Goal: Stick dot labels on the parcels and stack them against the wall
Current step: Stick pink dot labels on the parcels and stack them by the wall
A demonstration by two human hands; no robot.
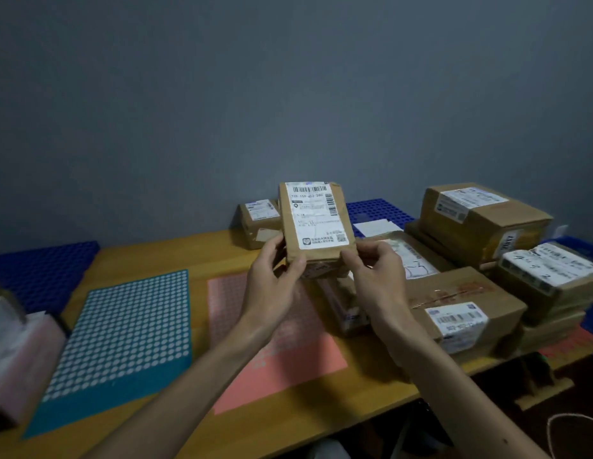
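Dot sheets (123, 339) lie left of the parcels (467, 313) on the table (176, 256).

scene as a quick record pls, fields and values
parcel: held above the table, shipping label facing the camera
grip: left hand and right hand hold its lower corners
dot label: none seen on the shown face
sheets: teal dot sheet at left, pink sheet under the arms, both flat
near wall: small box
right side: pile of boxes

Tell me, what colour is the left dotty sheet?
The sheet is teal with white dots; head view shows it.
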